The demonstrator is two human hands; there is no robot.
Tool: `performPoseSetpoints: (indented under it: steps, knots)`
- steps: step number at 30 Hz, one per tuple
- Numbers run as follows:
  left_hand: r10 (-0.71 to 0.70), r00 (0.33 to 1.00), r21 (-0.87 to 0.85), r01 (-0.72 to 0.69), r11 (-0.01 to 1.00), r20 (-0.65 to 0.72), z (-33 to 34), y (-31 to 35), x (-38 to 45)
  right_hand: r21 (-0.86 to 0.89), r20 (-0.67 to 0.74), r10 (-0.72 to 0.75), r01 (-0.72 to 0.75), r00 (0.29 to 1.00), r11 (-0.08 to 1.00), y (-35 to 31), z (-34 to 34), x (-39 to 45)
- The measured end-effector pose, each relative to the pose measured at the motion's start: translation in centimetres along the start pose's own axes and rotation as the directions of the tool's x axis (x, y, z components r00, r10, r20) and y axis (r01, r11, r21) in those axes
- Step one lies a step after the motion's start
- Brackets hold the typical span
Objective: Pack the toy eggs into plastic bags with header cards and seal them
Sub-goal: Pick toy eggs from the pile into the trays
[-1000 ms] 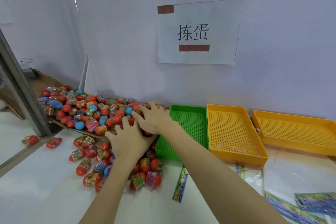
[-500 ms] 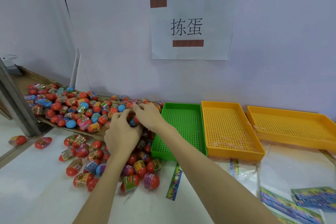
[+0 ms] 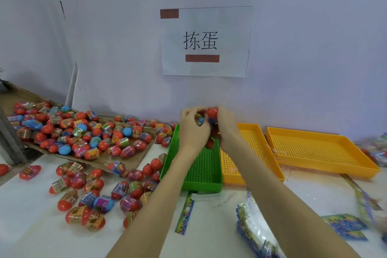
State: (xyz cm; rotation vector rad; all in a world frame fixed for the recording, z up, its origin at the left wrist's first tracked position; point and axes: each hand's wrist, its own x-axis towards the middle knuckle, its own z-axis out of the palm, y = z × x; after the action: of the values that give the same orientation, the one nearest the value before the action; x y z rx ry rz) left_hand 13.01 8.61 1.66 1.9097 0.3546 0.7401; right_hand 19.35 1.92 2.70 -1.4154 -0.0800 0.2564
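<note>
Two hands, left hand (image 3: 193, 126) and right hand (image 3: 227, 126), cup a cluster of toy eggs (image 3: 212, 113) between curled fingers above the green tray (image 3: 216, 180). More loose eggs (image 3: 83, 184) lie left of that tray.

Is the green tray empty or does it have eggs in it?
Nearly empty: the green tray shows bare mesh; one egg sits under the hands.

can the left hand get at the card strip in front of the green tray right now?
Probably not yet. The left hand and right hand together cup a bunch of toy eggs above the green tray. The card strip lies uncovered on the table; once the eggs are dropped, nothing blocks it.
</note>
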Motion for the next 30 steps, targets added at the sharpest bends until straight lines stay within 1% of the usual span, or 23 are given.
performPoseSetpoints:
  steps: [1,2,3,4,6,8,9,11,12,13,15,16,17,18,19,20,22,23,24,25,26,27,30]
  knots:
    - [-0.06,0.992,-0.082,0.069,0.994,0.113,0.8,0.5,-0.3,-0.048,-0.037,-0.034,0.032,0.999,0.998,-0.2,-1.5,0.4]
    - [-0.11,0.969,-0.137,0.143,0.98,0.223,1.5,0.8,-0.4,-0.104,-0.07,-0.045,0.037,0.997,0.994,-0.2,-3.1,0.7]
    - [-0.136,0.939,-0.149,0.191,0.97,0.316,1.9,0.8,-0.4,-0.173,-0.081,-0.049,0.034,0.995,0.984,-0.1,-4.8,1.1]
    - [-0.121,0.916,-0.099,0.171,0.98,0.382,1.9,0.6,-0.5,-0.268,-0.082,-0.062,0.038,0.995,0.963,0.2,-6.3,1.2]
    - [-0.026,0.901,0.046,0.006,0.999,0.433,0.8,-0.1,-0.5,-0.406,-0.011,-0.11,0.096,0.994,0.909,0.4,-8.1,0.9]
    - [0.054,0.908,0.13,-0.118,0.985,0.416,-1.2,-0.8,-0.8,-0.522,0.075,-0.17,0.184,0.983,0.833,0.8,-8.6,0.2]
    - [0.092,0.922,0.165,-0.164,0.972,0.376,-2.5,-1.1,-1.1,-0.595,0.111,-0.213,0.236,0.971,0.768,0.9,-8.4,-0.1]
    - [0.152,0.947,0.249,-0.226,0.942,0.284,-5.7,-2.3,-2.0,-0.701,0.192,-0.26,0.318,0.946,0.638,0.9,-7.3,-0.8]
    - [0.15,0.951,0.318,-0.235,0.919,0.269,-7.5,-2.9,-2.6,-0.72,0.225,-0.284,0.355,0.932,0.596,0.9,-6.2,-1.4]
    - [0.103,0.952,0.416,-0.221,0.882,0.288,-9.4,-3.6,-3.5,-0.712,0.266,-0.313,0.405,0.912,0.573,1.0,-5.1,-2.0]
    - [-0.082,0.927,0.633,-0.183,0.753,0.366,-12.8,-5.6,-5.5,-0.644,0.387,-0.346,0.519,0.855,0.562,1.6,-2.7,-3.5]
    - [-0.152,0.902,0.696,-0.195,0.691,0.404,-14.1,-6.7,-6.7,-0.602,0.472,-0.33,0.573,0.817,0.556,2.0,-1.4,-4.3]
    - [-0.189,0.877,0.724,-0.223,0.653,0.441,-15.0,-7.8,-7.9,-0.566,0.556,-0.296,0.615,0.777,0.549,2.5,-0.1,-5.1]
    - [-0.202,0.862,0.731,-0.245,0.637,0.465,-15.6,-8.6,-9.1,-0.537,0.634,-0.252,0.651,0.731,0.536,3.2,1.2,-5.6]
    - [-0.184,0.867,0.731,-0.257,0.633,0.463,-15.7,-9.4,-10.0,-0.521,0.694,-0.209,0.681,0.689,0.515,3.8,2.4,-6.0]
    - [-0.134,0.889,0.734,-0.268,0.625,0.438,-15.5,-9.9,-10.7,-0.518,0.736,-0.171,0.707,0.655,0.482,4.4,3.5,-6.3]
    - [0.02,0.933,0.764,-0.306,0.568,0.358,-14.7,-10.9,-11.1,-0.537,0.785,-0.112,0.759,0.609,0.369,5.4,5.2,-6.7]
    - [0.093,0.94,0.789,-0.327,0.519,0.329,-14.2,-11.1,-10.9,-0.553,0.799,-0.085,0.783,0.595,0.283,5.9,5.7,-6.9]
    - [0.131,0.939,0.813,-0.341,0.473,0.318,-13.9,-11.3,-10.6,-0.567,0.809,-0.061,0.804,0.584,0.18,6.4,6.3,-7.0]
    - [0.137,0.938,0.828,-0.344,0.443,0.317,-13.6,-11.3,-10.1,-0.574,0.813,-0.054,0.814,0.579,0.083,6.7,6.8,-7.0]
    - [0.134,0.94,0.834,-0.34,0.436,0.313,-13.5,-11.4,-9.6,-0.582,0.811,-0.062,0.813,0.582,0.02,6.8,7.2,-6.9]
    - [0.135,0.944,0.83,-0.328,0.451,0.3,-13.5,-11.5,-9.1,-0.594,0.802,-0.071,0.804,0.593,0.014,6.9,7.5,-6.7]
    - [0.134,0.966,0.78,-0.258,0.57,0.221,-13.6,-11.4,-7.7,-0.589,0.801,-0.034,0.798,0.597,0.127,6.3,8.6,-5.9]
